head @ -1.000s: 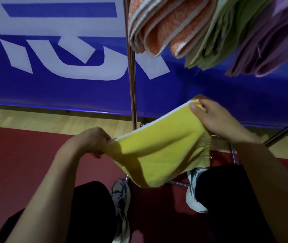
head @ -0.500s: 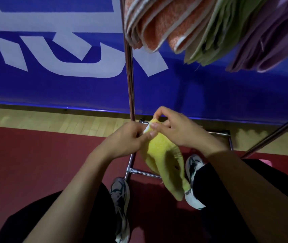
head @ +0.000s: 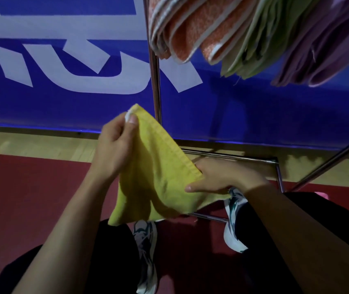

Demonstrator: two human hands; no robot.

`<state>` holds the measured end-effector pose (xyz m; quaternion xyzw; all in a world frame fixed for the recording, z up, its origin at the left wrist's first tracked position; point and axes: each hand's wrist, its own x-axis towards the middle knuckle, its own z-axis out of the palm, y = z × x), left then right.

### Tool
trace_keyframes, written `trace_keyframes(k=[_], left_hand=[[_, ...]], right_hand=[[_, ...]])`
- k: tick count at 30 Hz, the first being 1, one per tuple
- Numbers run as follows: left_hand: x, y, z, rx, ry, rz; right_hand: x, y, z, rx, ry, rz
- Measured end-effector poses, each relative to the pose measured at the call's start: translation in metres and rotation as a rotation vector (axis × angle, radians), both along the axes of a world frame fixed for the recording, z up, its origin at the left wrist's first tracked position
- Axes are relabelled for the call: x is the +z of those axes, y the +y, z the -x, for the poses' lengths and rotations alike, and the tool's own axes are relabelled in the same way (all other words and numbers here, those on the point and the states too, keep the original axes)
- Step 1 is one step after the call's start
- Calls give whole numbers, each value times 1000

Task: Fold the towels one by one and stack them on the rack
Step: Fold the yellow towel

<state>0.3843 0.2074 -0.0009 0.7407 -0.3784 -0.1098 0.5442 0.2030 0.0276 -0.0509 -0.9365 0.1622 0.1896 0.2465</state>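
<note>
A yellow towel [head: 158, 179] folded in half hangs in the air in front of me. My left hand [head: 116, 147] pinches its upper corners, where a white edge shows. My right hand [head: 218, 177] grips the towel's lower right end, thumb on top and fingers under the cloth. Above, on the metal rack [head: 155, 71], lie folded orange towels [head: 190, 28], pale green towels [head: 254, 43] and purple towels [head: 322, 49], their ends hanging over the shelf edge.
The rack's upright pole stands just behind the towel, and its lower frame bars [head: 233, 158] run near the floor by my shoes [head: 146, 251]. A slanted rack leg [head: 334, 160] crosses at the right. A blue banner [head: 63, 81] covers the wall behind.
The towel was stretched wide, then both hands met to bring its corners together. Now my left hand has risen with the joined corners and my right hand has slid down to the other end.
</note>
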Motion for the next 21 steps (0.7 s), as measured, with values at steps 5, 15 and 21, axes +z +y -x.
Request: trace_keyframes(k=[5, 15, 21], left_hand=[[-2, 11, -27, 253, -13, -60], [-9, 18, -45, 379, 20, -105], [-8, 20, -47, 387, -2, -117]], right_hand=[[-2, -11, 4, -17, 74, 40], [4, -30, 14, -125, 152, 105], [10, -37, 16, -249, -3, 79]])
